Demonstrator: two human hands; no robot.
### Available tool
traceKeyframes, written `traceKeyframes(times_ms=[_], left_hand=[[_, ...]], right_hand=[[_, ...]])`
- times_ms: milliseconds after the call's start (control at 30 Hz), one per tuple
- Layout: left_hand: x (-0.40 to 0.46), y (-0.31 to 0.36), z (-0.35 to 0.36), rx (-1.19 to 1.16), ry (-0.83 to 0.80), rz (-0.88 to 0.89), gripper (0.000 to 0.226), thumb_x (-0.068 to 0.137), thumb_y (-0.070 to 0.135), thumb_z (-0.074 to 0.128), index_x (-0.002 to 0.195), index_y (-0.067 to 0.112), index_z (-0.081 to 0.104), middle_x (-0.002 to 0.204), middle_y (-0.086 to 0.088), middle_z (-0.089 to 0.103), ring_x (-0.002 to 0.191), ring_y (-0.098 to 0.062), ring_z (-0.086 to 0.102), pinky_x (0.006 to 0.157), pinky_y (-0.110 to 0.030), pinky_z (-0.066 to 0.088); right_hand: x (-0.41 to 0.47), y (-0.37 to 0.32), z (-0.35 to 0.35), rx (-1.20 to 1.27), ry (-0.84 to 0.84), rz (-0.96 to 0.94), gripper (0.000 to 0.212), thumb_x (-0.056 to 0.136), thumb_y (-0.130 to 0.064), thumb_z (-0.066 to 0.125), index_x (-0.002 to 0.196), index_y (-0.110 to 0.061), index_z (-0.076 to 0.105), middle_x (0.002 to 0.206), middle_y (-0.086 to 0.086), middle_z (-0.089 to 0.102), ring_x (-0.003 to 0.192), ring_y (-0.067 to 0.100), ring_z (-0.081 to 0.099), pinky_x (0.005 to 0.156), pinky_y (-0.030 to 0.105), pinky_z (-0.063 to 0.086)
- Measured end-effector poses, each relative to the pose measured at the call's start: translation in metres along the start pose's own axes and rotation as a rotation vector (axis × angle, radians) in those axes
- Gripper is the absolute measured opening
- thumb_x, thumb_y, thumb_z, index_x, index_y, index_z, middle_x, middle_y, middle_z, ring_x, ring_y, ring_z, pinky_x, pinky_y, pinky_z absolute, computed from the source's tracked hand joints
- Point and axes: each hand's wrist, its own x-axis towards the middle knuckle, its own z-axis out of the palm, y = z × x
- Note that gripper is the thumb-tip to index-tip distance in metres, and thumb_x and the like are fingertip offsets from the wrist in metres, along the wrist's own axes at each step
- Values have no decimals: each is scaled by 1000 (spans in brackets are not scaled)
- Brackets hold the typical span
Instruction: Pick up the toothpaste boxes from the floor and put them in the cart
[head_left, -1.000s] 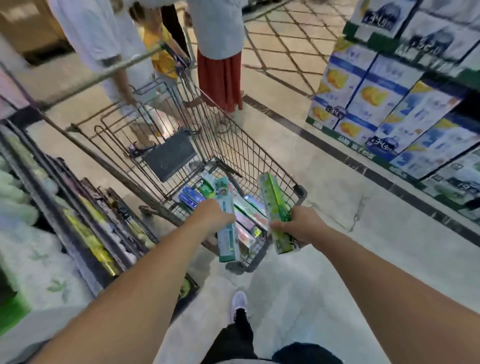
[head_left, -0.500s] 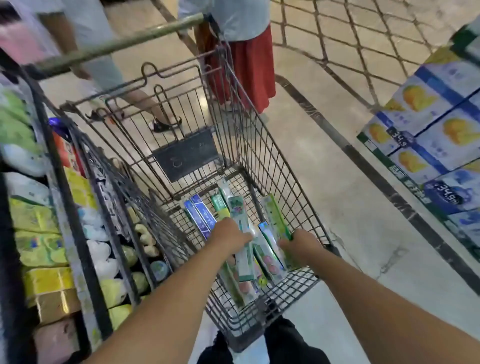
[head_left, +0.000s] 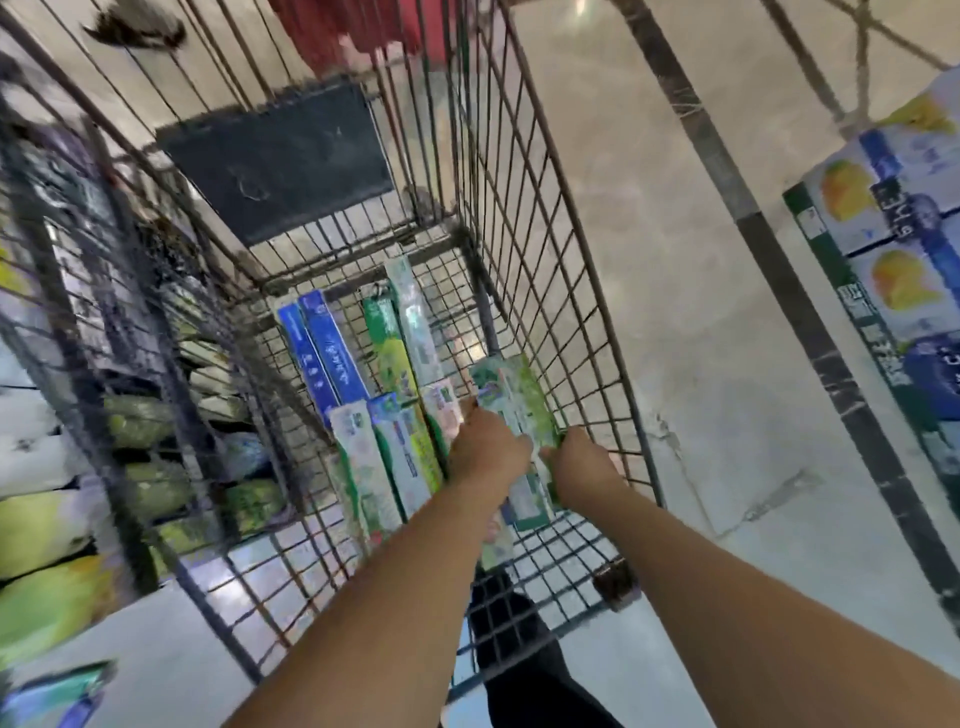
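Down inside the cart (head_left: 524, 218), my left hand (head_left: 485, 447) is curled around a pale toothpaste box (head_left: 527, 499), and my right hand (head_left: 584, 467) grips a green toothpaste box (head_left: 519, 395) just beside it; both boxes sit low over the wire floor near the cart's right wall. Further in, other toothpaste boxes lie flat on the basket bottom: two blue boxes (head_left: 324, 358) side by side and green-and-white ones (head_left: 400, 332) next to them. Stacked cartons (head_left: 883, 218) stand on the floor to the right.
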Motion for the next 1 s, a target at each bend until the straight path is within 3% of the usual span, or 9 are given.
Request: traceKeyframes(times_ms=[67, 133, 233, 400, 533, 600, 667, 833, 1000], left_hand=[[8, -2, 7, 40, -1, -6, 50, 89, 37, 66, 119, -1, 56, 106, -18, 68, 91, -33, 67, 55, -27, 40], [14, -4, 13, 51, 8, -30, 39, 87, 35, 68, 106, 1, 62, 105, -16, 69, 90, -32, 68, 57, -28, 42], [16, -4, 16, 100, -4, -34, 29, 89, 27, 67, 103, 2, 64, 105, -15, 66, 93, -32, 66, 64, -32, 48], [5, -12, 6, 100, 28, -13, 18, 87, 21, 64, 90, 3, 64, 92, -13, 67, 79, -27, 63, 58, -29, 47], [-25, -22, -26, 27, 79, 55, 26, 89, 26, 61, 70, 7, 58, 68, -6, 61, 67, -26, 61, 51, -26, 42], [-46, -27, -56, -6, 84, 81, 30, 91, 30, 58, 80, 4, 64, 77, -8, 66, 75, -27, 65, 65, -31, 53], [-71, -33, -93, 16, 80, 88, 34, 94, 37, 56, 94, 4, 64, 93, -10, 66, 84, -26, 64, 76, -34, 52], [-153, -58, -184, 84, 50, 69, 50, 97, 49, 51, 114, 3, 60, 111, -15, 63, 94, -27, 62, 77, -31, 45], [-237, -94, -236, 116, 74, 41, 58, 93, 63, 44, 116, 10, 54, 112, -12, 59, 102, -25, 58, 77, -30, 41]], right_hand=[[10, 2, 10, 25, 2, 9, 36, 102, -24, 43, 128, 1, 44, 122, 22, 57, 112, 35, 57, 81, 31, 39], [21, 5, 19, 15, -15, 15, 33, 102, -23, 43, 125, 1, 48, 120, 21, 58, 111, 35, 57, 85, 33, 43], [27, 5, 19, -71, -72, -1, 27, 100, -16, 45, 120, 0, 54, 121, 20, 59, 113, 35, 57, 89, 35, 44], [18, -1, 17, -102, -81, -65, 26, 91, -4, 51, 116, -5, 52, 116, 15, 61, 108, 31, 59, 79, 32, 46], [-16, -19, -5, -71, -67, -174, 31, 95, -14, 54, 125, -7, 53, 118, 14, 64, 106, 30, 62, 85, 34, 52], [-38, -29, -25, -82, -65, -225, 33, 97, -21, 55, 127, -8, 52, 121, 13, 63, 106, 28, 61, 82, 31, 49], [-65, -42, -48, -95, -75, -278, 37, 97, -26, 56, 128, -7, 50, 122, 14, 61, 106, 27, 60, 84, 32, 49], [-138, -71, -96, -150, -24, -450, 51, 97, -37, 57, 137, -8, 45, 131, 14, 56, 96, 23, 57, 78, 30, 46], [-206, -95, -119, -336, -75, -581, 77, 89, -55, 60, 144, -6, 39, 143, 17, 49, 124, 31, 52, 103, 40, 46]])
